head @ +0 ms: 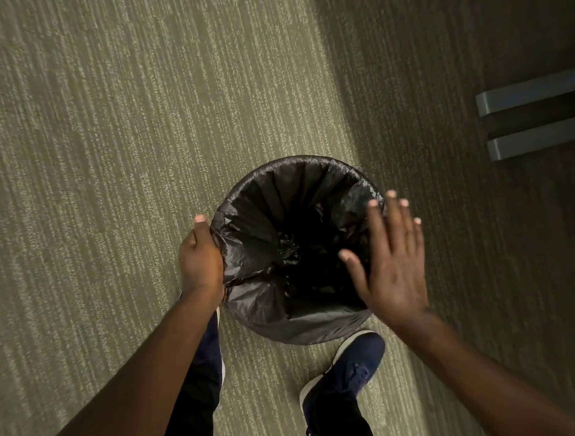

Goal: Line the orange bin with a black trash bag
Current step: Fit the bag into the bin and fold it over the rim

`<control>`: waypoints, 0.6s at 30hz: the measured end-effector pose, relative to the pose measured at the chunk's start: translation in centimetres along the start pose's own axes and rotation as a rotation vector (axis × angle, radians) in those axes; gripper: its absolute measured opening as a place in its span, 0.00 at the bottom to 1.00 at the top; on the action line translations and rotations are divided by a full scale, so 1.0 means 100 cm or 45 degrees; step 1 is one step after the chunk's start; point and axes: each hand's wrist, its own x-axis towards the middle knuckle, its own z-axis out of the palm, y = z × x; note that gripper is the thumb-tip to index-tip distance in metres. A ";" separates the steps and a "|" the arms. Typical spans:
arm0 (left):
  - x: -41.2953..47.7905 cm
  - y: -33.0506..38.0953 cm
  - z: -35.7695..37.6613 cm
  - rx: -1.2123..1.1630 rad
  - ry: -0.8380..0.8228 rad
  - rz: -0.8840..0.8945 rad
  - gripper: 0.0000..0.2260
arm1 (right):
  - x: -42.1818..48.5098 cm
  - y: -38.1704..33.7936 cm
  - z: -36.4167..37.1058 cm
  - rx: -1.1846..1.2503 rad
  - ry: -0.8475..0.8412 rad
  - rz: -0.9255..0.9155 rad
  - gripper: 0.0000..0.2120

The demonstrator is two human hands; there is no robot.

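Lining nearly done: black trash bag [264,251] seated inside bin, folded over rim all round, orange fully hidden, standing on carpet [114,158] by shoe [347,372]. Left hand [199,260] clamped on bag's left edge; right hand [392,266] flat, fingers spread, empty. Left: final snugging.

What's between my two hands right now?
In the head view, the black trash bag, draped over the bin's rim, spans the gap: the left hand grips its left edge, and the open right hand hovers above its right side.
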 end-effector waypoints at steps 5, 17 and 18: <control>-0.015 -0.024 -0.011 -0.103 0.049 -0.157 0.34 | 0.015 0.004 0.023 0.598 -0.031 0.874 0.26; -0.093 -0.005 0.000 -0.514 0.099 -0.401 0.27 | -0.004 -0.025 0.006 1.230 0.099 1.478 0.19; -0.098 0.002 0.001 -0.509 0.056 -0.350 0.26 | -0.007 -0.027 0.004 1.280 0.117 1.568 0.18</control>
